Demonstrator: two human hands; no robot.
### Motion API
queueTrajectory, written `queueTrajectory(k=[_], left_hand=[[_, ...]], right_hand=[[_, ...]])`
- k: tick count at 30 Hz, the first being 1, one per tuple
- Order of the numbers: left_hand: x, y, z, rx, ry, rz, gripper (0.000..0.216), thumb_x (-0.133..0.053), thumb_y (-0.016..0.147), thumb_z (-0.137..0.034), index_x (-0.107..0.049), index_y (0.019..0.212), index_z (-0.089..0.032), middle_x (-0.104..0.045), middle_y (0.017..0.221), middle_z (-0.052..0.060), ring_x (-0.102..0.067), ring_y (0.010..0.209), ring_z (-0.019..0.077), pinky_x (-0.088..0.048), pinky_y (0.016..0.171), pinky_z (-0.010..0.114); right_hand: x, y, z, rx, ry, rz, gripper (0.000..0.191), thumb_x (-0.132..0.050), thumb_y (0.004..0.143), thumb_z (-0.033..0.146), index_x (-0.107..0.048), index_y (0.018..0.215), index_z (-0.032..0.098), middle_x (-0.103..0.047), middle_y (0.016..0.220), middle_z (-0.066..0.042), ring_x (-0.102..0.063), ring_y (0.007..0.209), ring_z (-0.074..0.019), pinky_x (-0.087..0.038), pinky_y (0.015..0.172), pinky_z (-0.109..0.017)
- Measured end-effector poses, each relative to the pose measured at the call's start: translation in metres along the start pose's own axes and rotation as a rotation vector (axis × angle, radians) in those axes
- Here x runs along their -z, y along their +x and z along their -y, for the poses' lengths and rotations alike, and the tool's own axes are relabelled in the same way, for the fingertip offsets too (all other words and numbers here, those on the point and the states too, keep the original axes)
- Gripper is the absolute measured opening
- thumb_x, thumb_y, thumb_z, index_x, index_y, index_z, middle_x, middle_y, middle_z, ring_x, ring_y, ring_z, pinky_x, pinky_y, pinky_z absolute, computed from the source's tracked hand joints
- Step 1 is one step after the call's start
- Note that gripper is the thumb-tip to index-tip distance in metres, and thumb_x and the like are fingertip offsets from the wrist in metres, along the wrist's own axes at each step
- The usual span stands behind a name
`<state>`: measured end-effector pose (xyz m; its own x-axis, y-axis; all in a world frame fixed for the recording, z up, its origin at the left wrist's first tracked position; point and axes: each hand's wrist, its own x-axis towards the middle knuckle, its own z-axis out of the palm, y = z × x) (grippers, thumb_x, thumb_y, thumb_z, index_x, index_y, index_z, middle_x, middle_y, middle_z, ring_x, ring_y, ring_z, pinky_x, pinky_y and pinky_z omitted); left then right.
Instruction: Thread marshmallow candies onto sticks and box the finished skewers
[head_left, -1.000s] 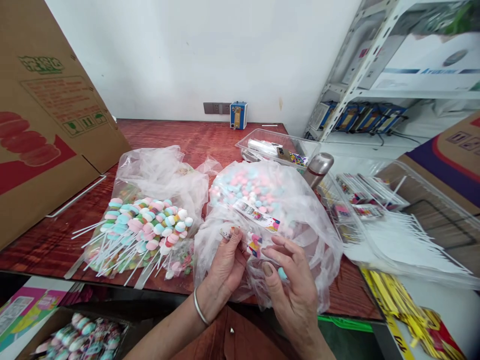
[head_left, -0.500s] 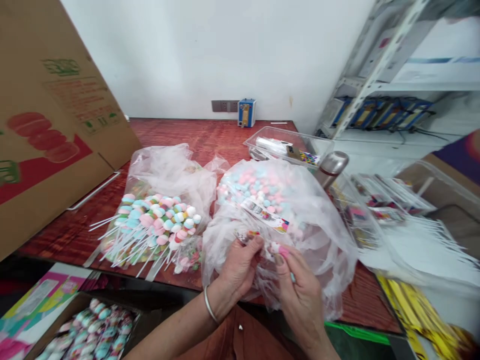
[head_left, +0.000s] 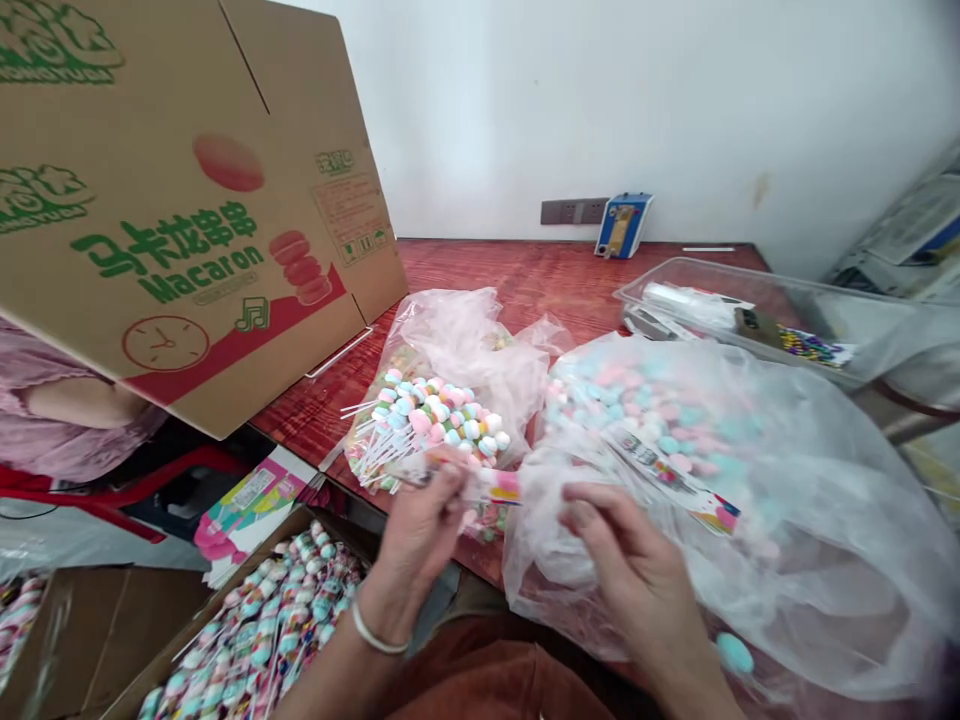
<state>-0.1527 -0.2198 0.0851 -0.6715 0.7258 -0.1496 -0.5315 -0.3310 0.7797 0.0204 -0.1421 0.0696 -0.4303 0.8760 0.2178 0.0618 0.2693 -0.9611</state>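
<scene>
My left hand (head_left: 424,525) is closed on a small clear wrapper with a colourful print (head_left: 495,486), pinched between thumb and fingers. To its right, my right hand (head_left: 634,560) has its fingers stretched forward and slightly bent, and no object shows in them. It is over a large translucent bag (head_left: 810,540) of pink, blue and white candies. Printed wrappers (head_left: 652,465) lie on top of this bag. Behind my left hand, a bunch of candy skewers (head_left: 435,415) with white sticks rests on another plastic bag (head_left: 480,335). A blue candy (head_left: 733,653) shows beside my right wrist.
A large cardboard box (head_left: 225,110) stands at left, with a person's sleeve (head_left: 45,385) behind it. Below the table, an open carton (head_left: 292,530) is full of wrapped candy skewers (head_left: 262,620). At the back are a clear tray (head_left: 675,262) and a blue device (head_left: 624,225).
The view has turned left. My left hand has moved away from my right hand, carrying the wrapper towards the candy skewers. The pink and white piece at my right fingertips no longer shows there.
</scene>
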Motion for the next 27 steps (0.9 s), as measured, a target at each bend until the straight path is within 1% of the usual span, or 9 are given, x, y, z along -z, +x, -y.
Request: queueTrajectory(k=[3,5,7,10,13,17,20,23,27], left_hand=[[0.039,0.005,-0.044,-0.228,-0.008,-0.168,0.042,-0.095,0.051,-0.027,-0.059,0.068,-0.015,-0.056,0.067,-0.005,-0.034,0.044,-0.0001,-0.028,0.038,0.011],[0.058,0.004,-0.065,-0.345,0.002,-0.204,0.039,-0.093,0.054,-0.026,-0.058,0.065,-0.013,-0.056,0.068,-0.004,-0.035,0.044,-0.0003,-0.030,0.037,0.010],[0.071,0.000,-0.080,-0.433,0.021,-0.212,0.039,-0.093,0.055,-0.026,-0.058,0.063,-0.013,-0.056,0.069,-0.004,-0.036,0.044,-0.0001,-0.033,0.036,0.011],[0.081,-0.004,-0.093,-0.499,0.055,-0.239,0.039,-0.093,0.055,-0.026,-0.058,0.063,-0.013,-0.055,0.067,-0.005,-0.038,0.044,0.0004,-0.036,0.037,0.011],[0.087,-0.002,-0.097,-0.494,0.051,-0.252,0.041,-0.093,0.055,-0.028,-0.055,0.061,-0.013,-0.047,0.058,-0.006,-0.038,0.043,0.0018,-0.036,0.036,0.011],[0.095,0.004,-0.097,-0.459,0.000,-0.294,0.041,-0.093,0.054,-0.024,-0.055,0.065,-0.015,-0.044,0.057,-0.008,-0.040,0.043,0.0025,-0.038,0.036,0.012],[0.101,0.009,-0.094,-0.439,-0.023,-0.294,0.040,-0.093,0.055,-0.023,-0.055,0.066,-0.015,-0.045,0.058,-0.008,-0.041,0.043,0.0025,-0.038,0.037,0.012],[0.103,0.011,-0.092,-0.434,-0.040,-0.274,0.041,-0.092,0.057,-0.024,-0.053,0.065,-0.014,-0.048,0.059,-0.007,-0.040,0.043,0.0022,-0.039,0.037,0.012],[0.099,0.013,-0.089,-0.384,-0.088,-0.279,0.042,-0.093,0.056,-0.023,-0.053,0.064,-0.014,-0.045,0.056,-0.008,-0.040,0.043,0.0024,-0.038,0.037,0.012]], right_hand=[[-0.058,0.028,0.015,-0.160,0.154,0.358,0.026,-0.058,0.090,0.040,-0.072,0.102,0.022,-0.074,0.085,-0.004,-0.068,0.070,-0.0176,-0.054,0.064,-0.029],[-0.101,0.038,0.021,-0.377,0.367,0.557,0.026,-0.057,0.088,0.042,-0.070,0.093,0.020,-0.071,0.075,-0.001,-0.061,0.051,-0.0117,-0.045,0.045,-0.022],[-0.141,0.040,0.024,-0.571,0.548,0.642,0.028,-0.057,0.086,0.046,-0.063,0.083,0.019,-0.070,0.068,0.000,-0.052,0.038,-0.0080,-0.033,0.034,-0.018],[-0.181,0.039,0.023,-0.680,0.627,0.581,0.032,-0.058,0.083,0.049,-0.053,0.071,0.020,-0.063,0.055,0.002,-0.043,0.031,-0.0066,-0.024,0.029,-0.017],[-0.196,0.041,0.018,-0.661,0.614,0.466,0.031,-0.057,0.083,0.048,-0.049,0.070,0.021,-0.055,0.048,0.006,-0.035,0.029,-0.0058,-0.020,0.029,-0.019],[-0.192,0.046,0.010,-0.601,0.577,0.307,0.029,-0.069,0.075,0.043,-0.051,0.074,0.021,-0.044,0.044,0.012,-0.029,0.034,-0.0039,-0.019,0.035,-0.018],[-0.189,0.046,0.008,-0.614,0.565,0.315,0.029,-0.070,0.075,0.045,-0.057,0.081,0.019,-0.048,0.042,0.011,-0.030,0.032,-0.0050,-0.016,0.033,-0.019],[-0.195,0.045,0.010,-0.662,0.602,0.378,0.033,-0.065,0.076,0.051,-0.054,0.075,0.020,-0.052,0.041,0.008,-0.027,0.027,-0.0050,-0.013,0.030,-0.020],[-0.210,0.048,0.012,-0.716,0.690,0.377,0.037,-0.063,0.073,0.055,-0.045,0.072,0.023,-0.048,0.050,0.011,-0.026,0.032,-0.0034,-0.023,0.032,-0.018]])
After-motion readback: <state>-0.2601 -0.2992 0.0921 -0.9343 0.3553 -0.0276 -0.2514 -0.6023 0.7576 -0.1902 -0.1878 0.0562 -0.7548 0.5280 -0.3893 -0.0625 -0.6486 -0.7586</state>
